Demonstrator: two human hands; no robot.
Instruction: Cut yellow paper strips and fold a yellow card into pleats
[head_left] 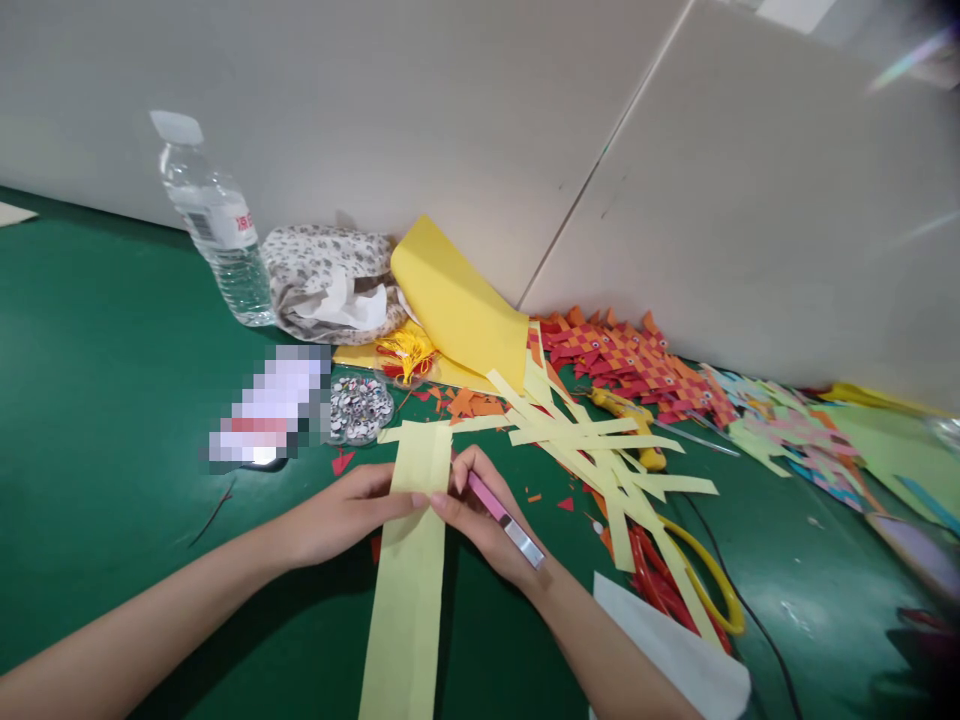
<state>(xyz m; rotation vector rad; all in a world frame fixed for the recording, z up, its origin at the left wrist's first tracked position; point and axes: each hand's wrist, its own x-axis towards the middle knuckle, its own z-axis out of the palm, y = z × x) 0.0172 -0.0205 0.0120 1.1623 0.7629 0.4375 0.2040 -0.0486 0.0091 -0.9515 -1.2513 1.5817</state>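
Green, glossy tabletop (112,420) below smooth light-grey wall panels (300,80), with one slanting seam between them. Holds a long, flat, pale-yellow paper strip (405,610) lengthwise over the tabletop, with its near end out of view at the bottom. Grips the strip with the left hand (341,520), closed in a pinch, thumb on top and fingertips hidden behind. Touches the strip's right edge with the thumb of the right hand (484,505), close to the left thumb; holds in that same right hand a slim pink tool with a silver metal end (495,505), slanted back towards the wrist. Cannot tell the placement of the hidden right fingertips. To the left of the strip, a clear container of small black-and-white discs (360,408), and farther left a flat object masked by pixels (270,405). Beyond the strip, yellow-and-red tassels (407,352) and a curved bright-yellow sheet (457,300); beyond and leftward, a grey-and-white patterned cloth pouch (322,250) beside a clear plastic bottle with a white cap (214,225). Rightward of the strip, a tangle of narrow pale-yellow paper strips (577,437), partly over red and yellow looped handles (720,590); past the tangle, a heap of red-and-orange checkered paper shapes (615,350).
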